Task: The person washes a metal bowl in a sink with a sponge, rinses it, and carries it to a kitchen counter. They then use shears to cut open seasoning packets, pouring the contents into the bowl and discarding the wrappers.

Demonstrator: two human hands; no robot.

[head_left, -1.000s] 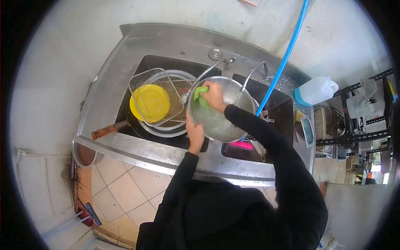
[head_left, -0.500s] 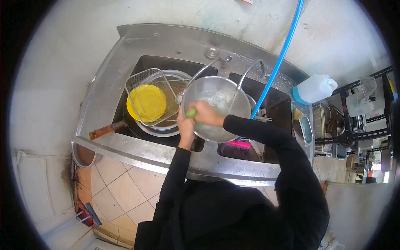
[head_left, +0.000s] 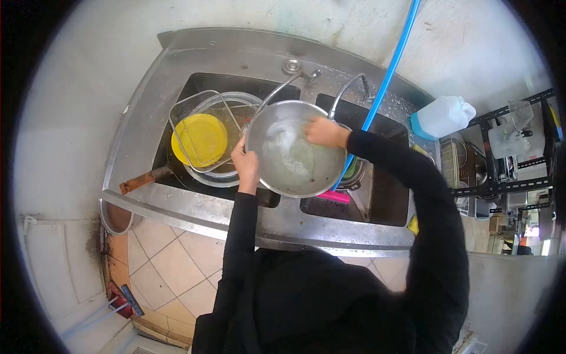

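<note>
A large round metal bowl [head_left: 272,176] is held tilted above the divider between two sink basins, with whitish suds on its inner wall. My left hand [head_left: 245,164] is closed on the bowl's left rim, thumb inside. My right hand [head_left: 326,131] is inside the bowl near its right wall, fingers curled down. The green scouring pad seen in it earlier is now mostly hidden under the fingers. Left of the bowl, a yellow plate [head_left: 200,140] and a wire mesh basket [head_left: 184,112] lie over a big metal pot [head_left: 242,98] in the left basin.
Faucets [head_left: 277,89] arch close behind the bowl. A blue pole [head_left: 386,82] with a pink brush head [head_left: 335,196] leans in the right basin. A wooden-handled pan [head_left: 144,179] juts over the front edge. A jug of blue liquid [head_left: 442,120] stands at right, beside black shelving [head_left: 501,187].
My right hand has moved from the bowl's left side across to its right side. The bowl has tipped, showing more of its sudsy interior. My left hand has shifted slightly up and left.
</note>
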